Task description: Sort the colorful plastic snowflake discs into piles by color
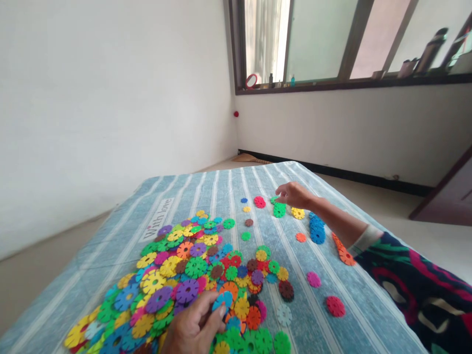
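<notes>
My left hand (197, 322) is at the near edge of a mixed pile of notched plastic discs (195, 267). Its thumb and fingers pinch a blue notched disc (223, 300). Farther off, my right hand (294, 194) hovers over the top of a short row of overlapping green discs (279, 210). Its thumb and forefinger are slightly apart, with nothing visible between them. A yellow disc (298, 213) lies just below that hand. Beneath the right forearm are a blue row (317, 231) and an orange row (345, 255) of overlapping discs.
Single discs lie apart on the striped blue cloth (199, 196), among them a red disc (259, 202), a small orange disc (301, 237) and a crimson disc (335, 306). White walls stand behind. Bottles and a red-rimmed mirror (251, 81) sit on the window ledge.
</notes>
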A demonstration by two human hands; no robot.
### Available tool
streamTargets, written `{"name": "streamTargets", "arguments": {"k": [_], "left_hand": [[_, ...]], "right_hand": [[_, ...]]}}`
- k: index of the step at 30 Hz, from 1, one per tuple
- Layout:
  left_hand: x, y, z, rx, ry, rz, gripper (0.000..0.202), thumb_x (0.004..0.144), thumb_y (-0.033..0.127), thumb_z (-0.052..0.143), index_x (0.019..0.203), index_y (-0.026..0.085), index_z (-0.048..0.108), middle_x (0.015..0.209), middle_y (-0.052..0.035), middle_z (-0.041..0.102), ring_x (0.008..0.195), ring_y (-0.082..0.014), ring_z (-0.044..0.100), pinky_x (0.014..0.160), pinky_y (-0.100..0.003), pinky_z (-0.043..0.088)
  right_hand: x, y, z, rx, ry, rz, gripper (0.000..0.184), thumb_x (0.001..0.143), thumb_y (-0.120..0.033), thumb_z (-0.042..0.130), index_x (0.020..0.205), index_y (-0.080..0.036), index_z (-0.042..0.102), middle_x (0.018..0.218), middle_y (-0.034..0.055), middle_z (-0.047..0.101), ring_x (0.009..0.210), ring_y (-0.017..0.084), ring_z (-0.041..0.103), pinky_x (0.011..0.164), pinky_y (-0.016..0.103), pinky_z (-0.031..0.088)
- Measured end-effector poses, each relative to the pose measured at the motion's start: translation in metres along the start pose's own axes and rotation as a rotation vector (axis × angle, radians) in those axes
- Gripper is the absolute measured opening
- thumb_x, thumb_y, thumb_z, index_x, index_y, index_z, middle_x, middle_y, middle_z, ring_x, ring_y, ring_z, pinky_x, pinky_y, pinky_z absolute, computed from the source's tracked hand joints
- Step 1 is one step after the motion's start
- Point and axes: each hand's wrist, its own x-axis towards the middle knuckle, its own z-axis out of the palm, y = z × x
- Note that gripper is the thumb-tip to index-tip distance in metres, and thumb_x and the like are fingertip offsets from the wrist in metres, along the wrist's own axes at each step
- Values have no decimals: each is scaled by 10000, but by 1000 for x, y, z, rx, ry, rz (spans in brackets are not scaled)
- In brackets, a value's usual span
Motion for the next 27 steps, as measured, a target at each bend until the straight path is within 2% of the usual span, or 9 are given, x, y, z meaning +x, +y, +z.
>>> {"name": "streamTargets", "arguments": {"k": [4,6,10,14,16,21,24,27], "left_hand": [[0,5,0,37,28,16,255,813,446,512,862,229,638,564,47,649,576,-145,642,570,-194,459],[-1,12,-1,60,-11,15,261,820,440,497,868,220,628,586,36,664,581,-150,637,561,-208,452],[-2,23,-3,44,-25,27,232,814,422,499,804,210,593,608,19,680,580,-158,636,562,-227,457],[0,24,-2,-24,5,55,216,796,403,524,811,204,607,585,18,668,576,-167,648,531,-230,452],[0,24,-1,-53,12,81,221,788,399,543,820,197,627,578,17,664,569,-166,647,527,-229,451],[-1,27,0,-78,44,97,219,769,372,566,849,183,642,571,11,663,564,-164,641,545,-235,471],[-2,30,0,-118,44,73,212,781,358,542,842,174,627,576,4,663,547,-160,634,518,-232,473],[-3,32,-3,-184,44,68,212,789,361,532,838,172,612,591,6,666,519,-146,619,501,-228,470]], "right_hand": [[-48,-5,4,39,-54,-53,211,791,-263,664,976,-175,715,810,21,689,705,132,617,658,232,423],[-68,-12,11,57,-74,-69,196,798,-259,656,966,-177,715,801,22,686,696,130,613,659,238,426],[-106,-34,28,140,-99,-157,187,818,-257,637,969,-174,708,803,29,683,697,129,614,653,244,431],[-145,-65,43,209,-132,-277,173,830,-232,616,978,-185,692,877,36,676,727,136,619,651,255,444],[-167,-86,49,228,-101,-394,183,862,-256,592,1015,-200,674,907,38,658,780,149,612,686,274,457],[-216,-154,73,190,-32,-813,367,890,-524,527,1026,-198,627,941,72,627,916,223,560,785,368,454],[-229,-189,94,169,25,-1026,441,887,-597,484,1089,-220,592,1063,84,603,1014,251,529,806,391,440],[-228,-210,114,142,75,-1103,413,912,-578,453,1085,-228,589,1129,89,584,1100,266,493,885,423,409]]}}
